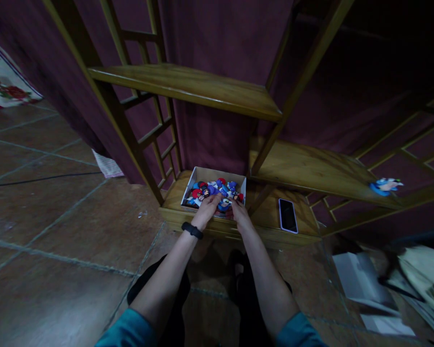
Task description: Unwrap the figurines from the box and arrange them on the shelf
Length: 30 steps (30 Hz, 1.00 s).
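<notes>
An open cardboard box [188, 189] with white outer sides holds several small toy figurines [203, 189] in red, blue, white and purple. Both of my hands reach into it over its near side. My left hand [209, 208], with a black band on the wrist, has its fingers bent among the toys. Close beside it, my right hand [239, 212] has its fingers curled inward. Between the hands is a blue-and-white figurine [224, 205], which the fingers of both appear to grip. The fingertips are partly hidden among the toys.
The box stands on the low board of a wooden shelf unit [188, 89]. A phone [288, 215] lies to its right. Another blue-and-white figurine [385, 186] is on the higher right shelf. Shelf posts rise around the box, and a dark red curtain [217, 135] hangs behind.
</notes>
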### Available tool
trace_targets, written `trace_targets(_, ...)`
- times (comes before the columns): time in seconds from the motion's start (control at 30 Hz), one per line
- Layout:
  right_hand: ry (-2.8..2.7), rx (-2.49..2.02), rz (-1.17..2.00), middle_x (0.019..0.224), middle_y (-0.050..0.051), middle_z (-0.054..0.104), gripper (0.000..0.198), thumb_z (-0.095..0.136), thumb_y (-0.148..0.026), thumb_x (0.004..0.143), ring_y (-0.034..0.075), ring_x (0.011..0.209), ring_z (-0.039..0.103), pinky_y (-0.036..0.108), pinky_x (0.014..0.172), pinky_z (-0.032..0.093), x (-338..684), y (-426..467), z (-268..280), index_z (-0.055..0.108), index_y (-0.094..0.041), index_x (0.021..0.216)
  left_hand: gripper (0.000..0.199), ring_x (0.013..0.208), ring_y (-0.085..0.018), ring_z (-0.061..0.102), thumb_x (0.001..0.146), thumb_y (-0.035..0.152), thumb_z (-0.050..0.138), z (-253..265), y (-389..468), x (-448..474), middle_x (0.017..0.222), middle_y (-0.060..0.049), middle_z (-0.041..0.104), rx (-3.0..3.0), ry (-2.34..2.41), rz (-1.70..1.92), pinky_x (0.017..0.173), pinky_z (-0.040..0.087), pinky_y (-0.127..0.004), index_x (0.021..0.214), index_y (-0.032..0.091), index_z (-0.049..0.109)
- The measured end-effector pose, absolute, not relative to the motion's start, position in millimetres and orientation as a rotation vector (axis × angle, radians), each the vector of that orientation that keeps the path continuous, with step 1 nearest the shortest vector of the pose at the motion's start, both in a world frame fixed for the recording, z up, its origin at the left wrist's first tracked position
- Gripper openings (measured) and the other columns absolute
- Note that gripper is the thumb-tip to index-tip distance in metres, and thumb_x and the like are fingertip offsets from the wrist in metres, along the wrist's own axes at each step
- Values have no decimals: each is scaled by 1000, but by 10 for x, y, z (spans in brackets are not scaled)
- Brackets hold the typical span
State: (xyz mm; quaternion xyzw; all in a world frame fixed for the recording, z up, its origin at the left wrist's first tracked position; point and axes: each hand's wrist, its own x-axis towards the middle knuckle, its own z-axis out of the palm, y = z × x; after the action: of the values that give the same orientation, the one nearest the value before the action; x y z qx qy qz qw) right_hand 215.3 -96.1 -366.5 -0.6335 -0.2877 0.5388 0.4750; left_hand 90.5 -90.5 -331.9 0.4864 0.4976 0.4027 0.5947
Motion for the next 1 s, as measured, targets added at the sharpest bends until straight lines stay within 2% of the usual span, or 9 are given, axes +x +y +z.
trace_targets(0.13,-673,-1521,1326,47,-4,57,24,52,-42,79,12,39,51,24,43,43,2159,-965,-3651,62,-20,84,50,71,-15,57,73,51,57,-3309,-927,912,87,-6,65,1324,1119,925,56,44,-23,103,12,64)
trace_targets(0.37,-628,-1486,1346,49,-4,58,21,53,-39,78,12,40,51,24,45,44,2168,-960,-3636,61,-20,84,38,87,-18,60,74,35,60,-3412,-901,883,94,-5,67,1660,997,973,81,45,-30,106,14,64)
trace_targets(0.57,-548,-1293,1415,59,-3,64,20,55,-37,77,14,49,58,27,53,50,2148,-960,-3651,60,-21,86,39,91,-19,60,74,19,57,-3475,-893,872,103,-6,66,1952,1165,951,82,46,-30,113,19,61)
trace_targets(0.77,-468,-1168,1474,59,-3,65,15,55,-34,78,16,59,63,31,61,54,2119,-983,-3622,58,-21,84,35,93,-20,59,80,21,52,-3435,-939,864,104,-7,64,2132,1310,908,84,45,-31,114,22,60)
trace_targets(1.0,-447,-1130,1506,58,-2,64,9,51,-27,80,16,60,64,30,61,54,2118,-1005,-3586,57,-20,81,37,97,-20,58,81,19,51,-3406,-971,869,110,-6,61,2190,1366,853,86,44,-30,117,25,58)
